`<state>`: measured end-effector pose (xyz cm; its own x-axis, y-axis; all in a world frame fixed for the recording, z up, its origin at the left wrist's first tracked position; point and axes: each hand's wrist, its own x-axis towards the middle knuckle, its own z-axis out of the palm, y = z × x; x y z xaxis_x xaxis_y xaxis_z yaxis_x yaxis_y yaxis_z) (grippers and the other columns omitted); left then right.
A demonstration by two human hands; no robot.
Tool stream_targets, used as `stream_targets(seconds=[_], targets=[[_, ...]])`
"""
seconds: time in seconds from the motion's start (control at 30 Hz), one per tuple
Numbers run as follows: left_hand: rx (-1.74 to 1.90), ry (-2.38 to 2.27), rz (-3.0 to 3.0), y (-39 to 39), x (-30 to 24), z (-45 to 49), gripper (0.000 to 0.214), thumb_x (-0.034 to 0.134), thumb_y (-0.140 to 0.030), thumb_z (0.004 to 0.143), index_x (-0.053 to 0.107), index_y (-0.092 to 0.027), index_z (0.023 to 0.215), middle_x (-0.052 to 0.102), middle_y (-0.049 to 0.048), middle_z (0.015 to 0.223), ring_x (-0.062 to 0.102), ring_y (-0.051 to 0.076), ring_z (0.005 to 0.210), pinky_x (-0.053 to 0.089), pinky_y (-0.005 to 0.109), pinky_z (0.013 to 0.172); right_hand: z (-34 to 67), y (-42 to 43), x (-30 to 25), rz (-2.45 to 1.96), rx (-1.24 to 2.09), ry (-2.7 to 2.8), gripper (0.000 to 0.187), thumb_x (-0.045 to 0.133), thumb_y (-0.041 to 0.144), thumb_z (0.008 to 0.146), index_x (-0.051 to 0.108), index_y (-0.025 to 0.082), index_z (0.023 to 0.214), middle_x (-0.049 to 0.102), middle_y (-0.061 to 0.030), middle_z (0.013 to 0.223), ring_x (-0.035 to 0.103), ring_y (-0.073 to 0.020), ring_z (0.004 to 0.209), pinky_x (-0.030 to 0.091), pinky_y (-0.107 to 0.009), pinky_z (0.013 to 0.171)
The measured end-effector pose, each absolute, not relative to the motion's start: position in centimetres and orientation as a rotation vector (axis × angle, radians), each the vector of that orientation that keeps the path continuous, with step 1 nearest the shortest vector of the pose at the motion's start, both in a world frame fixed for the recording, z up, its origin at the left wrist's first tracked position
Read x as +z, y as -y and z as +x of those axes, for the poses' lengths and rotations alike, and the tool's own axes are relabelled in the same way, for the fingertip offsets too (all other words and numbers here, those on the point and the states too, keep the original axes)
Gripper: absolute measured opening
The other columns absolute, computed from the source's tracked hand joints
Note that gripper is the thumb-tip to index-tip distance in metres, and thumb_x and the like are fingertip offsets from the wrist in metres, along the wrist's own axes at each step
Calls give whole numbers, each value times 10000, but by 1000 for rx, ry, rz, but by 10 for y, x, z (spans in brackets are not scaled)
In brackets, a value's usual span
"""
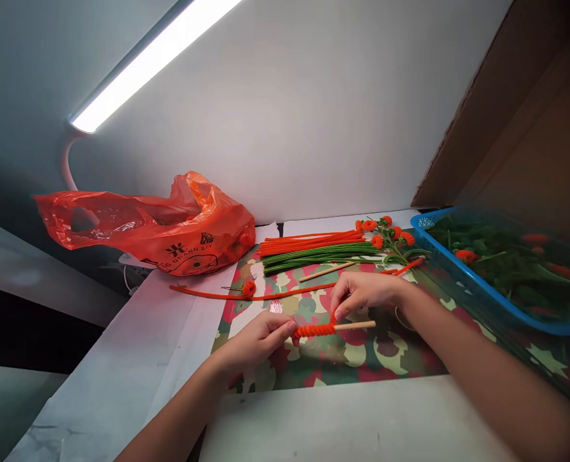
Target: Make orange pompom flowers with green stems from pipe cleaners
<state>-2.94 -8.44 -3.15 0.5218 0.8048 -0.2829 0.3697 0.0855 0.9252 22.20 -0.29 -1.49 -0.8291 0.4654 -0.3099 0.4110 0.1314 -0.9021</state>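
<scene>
An orange pipe cleaner (316,330) is coiled in tight turns around a thin wooden stick (356,325), held level above the patterned mat. My left hand (272,335) pinches the coil's left end between thumb and fingers. Just above the coil's right end, my right hand (361,296) is closed on the upper part of the same pipe cleaner. The stick's bare right end sticks out below my right hand. Behind my hands, a long orange pipe cleaner (208,294) lies across the mat, and a small orange pompom flower (249,289) rests on it.
Bundles of orange pipe cleaners (313,242) and green pipe cleaners (313,256) lie at the back, near another wooden stick (327,272). Finished orange flowers (385,234) lie beside a blue basket (501,301) of greenery. A red plastic bag (193,237) stands left, under a lamp (154,61).
</scene>
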Motion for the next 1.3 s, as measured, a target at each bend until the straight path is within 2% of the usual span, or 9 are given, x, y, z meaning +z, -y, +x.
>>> stream_targets(seconds=[0.07, 0.27, 0.37, 0.5, 0.7, 0.77, 0.9, 1.03, 1.3], targets=[[433, -1146, 1676, 85, -29, -27, 398, 434, -455, 876, 581, -177, 632, 455, -22, 515, 373, 110, 465, 240, 220, 461, 221, 6, -10, -971, 1629, 2433, 198, 665, 341, 740, 729, 156, 769, 617, 6, 632, 479, -94, 556, 329, -202, 488], [697, -1494, 1771, 84, -35, -20, 372, 426, -422, 872, 565, -186, 620, 495, -7, 564, 389, 141, 533, 259, 234, 515, 196, 23, -5, -1117, 495, 2488, 117, 616, 155, 752, 717, 178, 698, 674, -25, 659, 551, -144, 626, 345, -249, 561], [848, -1489, 1572, 82, -42, -20, 404, 429, -489, 856, 555, -176, 633, 432, -23, 534, 348, 124, 505, 240, 226, 490, 188, 28, -11, -1057, 430, 2309, 108, 616, 157, 781, 713, 184, 740, 676, -24, 680, 568, -141, 632, 390, -251, 582], [959, -1239, 1123, 78, -49, -20, 440, 480, -607, 786, 482, -184, 662, 193, -106, 457, 125, 73, 426, 128, 201, 422, 183, 29, -19, -836, 409, 2073, 147, 596, 143, 814, 727, 195, 858, 706, -50, 763, 616, -169, 728, 480, -290, 666], [979, -907, 850, 80, -49, -18, 408, 594, -548, 757, 450, -177, 670, 162, -134, 434, 71, 40, 406, 105, 184, 404, 178, 33, -20, -676, 610, 1705, 103, 657, 176, 783, 744, 222, 814, 721, -51, 787, 658, -176, 734, 538, -312, 670], [969, -851, 852, 80, -48, -18, 419, 595, -555, 759, 448, -175, 665, 155, -136, 430, 75, 35, 398, 110, 186, 403, 177, 32, -20, -726, 785, 1587, 55, 695, 236, 755, 741, 208, 770, 708, -55, 775, 655, -175, 728, 535, -295, 631], [870, -823, 978, 80, -45, -25, 440, 542, -575, 796, 446, -169, 656, 165, -128, 433, 93, 37, 400, 110, 199, 409, 187, 22, -15, -748, 1254, 1563, 184, 757, 338, 674, 723, 170, 739, 676, -34, 725, 620, -142, 669, 505, -257, 594], [646, -843, 1172, 79, -41, -32, 454, 492, -578, 825, 449, -162, 650, 196, -110, 464, 126, 46, 426, 113, 209, 424, 210, 9, -3, -770, 1708, 1870, 178, 778, 290, 647, 717, 135, 709, 643, -14, 665, 573, -98, 588, 440, -205, 530], [378, -1092, 1572, 80, -31, -35, 483, 365, -567, 877, 501, -154, 666, 307, -62, 544, 270, 74, 476, 227, 204, 443, 222, 5, -2, -821, 1743, 2234, 211, 724, 294, 674, 731, 116, 786, 680, -56, 761, 597, -131, 649, 453, -225, 569]])
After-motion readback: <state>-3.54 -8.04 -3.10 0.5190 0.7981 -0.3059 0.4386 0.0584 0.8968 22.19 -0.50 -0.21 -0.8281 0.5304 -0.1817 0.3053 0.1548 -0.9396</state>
